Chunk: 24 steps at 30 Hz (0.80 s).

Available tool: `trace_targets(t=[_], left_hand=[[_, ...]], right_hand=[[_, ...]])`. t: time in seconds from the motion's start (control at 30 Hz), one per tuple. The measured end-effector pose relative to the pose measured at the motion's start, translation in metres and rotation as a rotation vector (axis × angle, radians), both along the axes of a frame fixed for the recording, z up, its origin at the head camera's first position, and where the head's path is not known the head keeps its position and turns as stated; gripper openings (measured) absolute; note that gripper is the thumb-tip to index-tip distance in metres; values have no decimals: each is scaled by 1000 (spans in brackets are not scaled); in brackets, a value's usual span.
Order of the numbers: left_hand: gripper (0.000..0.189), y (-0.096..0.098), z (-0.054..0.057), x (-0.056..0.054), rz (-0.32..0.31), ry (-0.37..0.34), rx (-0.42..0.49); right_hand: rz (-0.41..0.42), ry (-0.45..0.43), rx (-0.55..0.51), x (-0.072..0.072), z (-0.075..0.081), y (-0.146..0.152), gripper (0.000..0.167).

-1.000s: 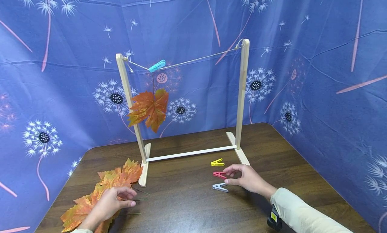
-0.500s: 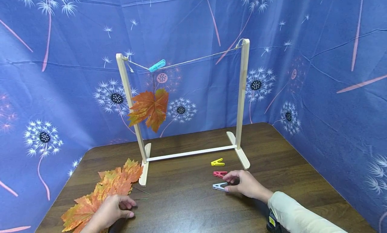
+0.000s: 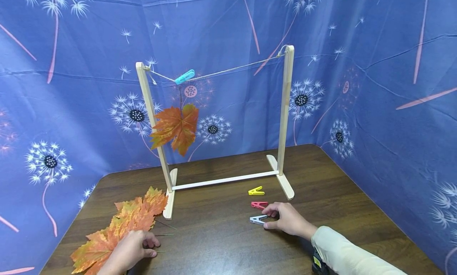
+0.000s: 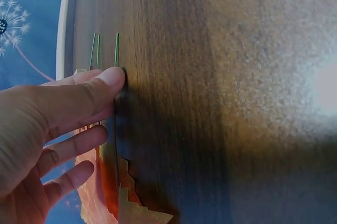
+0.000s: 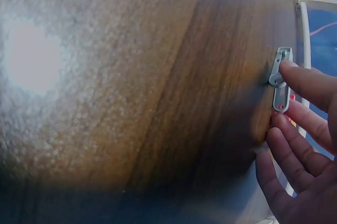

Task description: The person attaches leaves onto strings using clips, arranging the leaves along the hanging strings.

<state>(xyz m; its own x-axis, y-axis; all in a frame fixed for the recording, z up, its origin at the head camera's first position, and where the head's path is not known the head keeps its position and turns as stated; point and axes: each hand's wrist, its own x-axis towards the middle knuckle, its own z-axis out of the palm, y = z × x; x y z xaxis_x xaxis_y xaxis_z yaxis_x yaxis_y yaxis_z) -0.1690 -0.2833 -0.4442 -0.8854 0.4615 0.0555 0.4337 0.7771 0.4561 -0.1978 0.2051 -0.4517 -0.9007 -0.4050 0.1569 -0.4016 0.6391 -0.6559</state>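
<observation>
A person's right hand (image 3: 287, 219) is resting low over a brown worktop (image 3: 210, 235), its grip pinching a grey clip (image 3: 258, 219). Just beyond, a red clip (image 3: 257, 204) is lying, then a yellow clip (image 3: 256, 191). The left hand (image 3: 130, 247) is curving over the stems (image 4: 117, 48) of some orange leaves (image 3: 121, 219); whether its grip is pinching a stem, the views are not telling. Farther back, a wooden frame (image 3: 285, 108) is standing, its cord (image 3: 235, 70) sagging where a blue clip (image 3: 184, 76) is holding a hanging leaf (image 3: 178, 128) by its stalk. Blue dandelion-patterned cloth (image 3: 221, 25) is covering the background.
</observation>
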Motion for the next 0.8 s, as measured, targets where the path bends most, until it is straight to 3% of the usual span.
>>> trace_targets(t=[0.2,0.33,0.57,0.8], left_hand=[[15,2,0,1,15,8,-3],[16,1,-2,1,-10,55,0],[23,3,-3,2,-41,149,-42],[31,8,2,2,-24,141,-72]], right_hand=[[-13,79,62,0,-3,-4,29],[-25,108,85,0,-5,-5,27],[-24,86,81,0,-3,-6,25],[-4,28,43,-2,0,-3,24]])
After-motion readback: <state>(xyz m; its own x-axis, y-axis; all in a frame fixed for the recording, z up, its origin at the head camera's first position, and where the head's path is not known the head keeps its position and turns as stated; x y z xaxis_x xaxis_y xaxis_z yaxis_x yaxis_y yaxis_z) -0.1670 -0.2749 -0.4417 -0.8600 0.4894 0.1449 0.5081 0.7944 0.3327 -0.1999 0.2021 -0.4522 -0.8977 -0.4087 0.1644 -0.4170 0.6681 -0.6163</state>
